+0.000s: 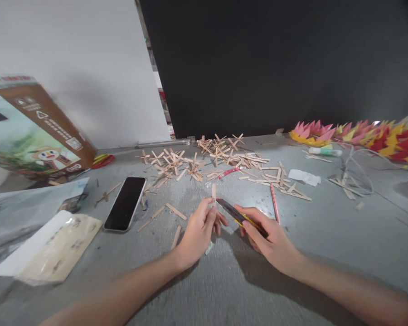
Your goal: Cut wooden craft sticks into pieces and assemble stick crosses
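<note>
My left hand (199, 233) pinches a short wooden stick (213, 194) and holds it upright just above the grey table (224, 280). My right hand (270, 240) grips a black and yellow utility knife (240, 213). The knife's tip points left, and it meets the stick near my left fingers. Loose wooden sticks (176, 211) lie on the table just left of my hands. Further back lies a spread of glued stick crosses (217, 156).
A black phone (125, 203) lies face up at the left, beside plastic bags (51, 246) and a brown printed box (30, 131). A red pencil (274, 203) lies right of the knife. Folded paper shapes (360, 136) in pink, yellow and red line the far right, near a white cable (357, 174).
</note>
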The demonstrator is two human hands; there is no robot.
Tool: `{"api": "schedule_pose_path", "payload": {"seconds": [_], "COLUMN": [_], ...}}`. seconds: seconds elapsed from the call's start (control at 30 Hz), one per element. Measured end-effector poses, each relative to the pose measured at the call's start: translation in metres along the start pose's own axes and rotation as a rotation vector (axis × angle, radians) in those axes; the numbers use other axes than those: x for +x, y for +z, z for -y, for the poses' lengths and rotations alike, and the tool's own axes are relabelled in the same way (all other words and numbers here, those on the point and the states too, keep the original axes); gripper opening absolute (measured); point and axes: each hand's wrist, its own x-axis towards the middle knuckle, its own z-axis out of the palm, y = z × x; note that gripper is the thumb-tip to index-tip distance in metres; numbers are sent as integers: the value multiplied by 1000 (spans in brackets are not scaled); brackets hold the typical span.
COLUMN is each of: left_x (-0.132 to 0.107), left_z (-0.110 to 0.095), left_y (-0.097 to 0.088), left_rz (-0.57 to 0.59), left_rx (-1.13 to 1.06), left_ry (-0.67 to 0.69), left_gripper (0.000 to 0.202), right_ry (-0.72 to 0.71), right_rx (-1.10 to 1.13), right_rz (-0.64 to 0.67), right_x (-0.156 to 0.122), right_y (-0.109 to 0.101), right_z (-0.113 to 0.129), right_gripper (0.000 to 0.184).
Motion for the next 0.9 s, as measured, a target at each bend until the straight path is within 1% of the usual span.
{"api": "schedule_pose_path", "payload": {"seconds": [0.1,0.23,0.33,0.47,0.57,0.67,0.83,0.9], "left_x": [-1,-3,-5,-7,-9,-10,-11,-11], "left_z": [1,1,0,2,2,0,1,2], "left_y": [0,0,0,0,1,1,-1,-2], "left_rz": [7,-5,-21,-56,-62,-48,-22,-30], "left_rx": [-7,18,71,217,334,425,469,478], "left_ry": [-18,-38,-31,-32,-34,-27,21,40], "left_gripper": [42,48,47,43,44,47,46,45], "right_ry": [-2,-15,-58,-173,-232,-260,-292,-303], "right_rx": [-29,-95,-245,-421,-490,-553,-626,-636], "right_rz": [8,7,-13,-41,-57,-61,-64,-67], "right_x": [0,1,0,-4,-8,-11,-16,-17], "right_y": [-1,-1,0,4,7,9,9,9], "right_z": [1,3,5,8,12,17,22,23], "right_gripper": [44,45,41,37,38,41,44,44]}}
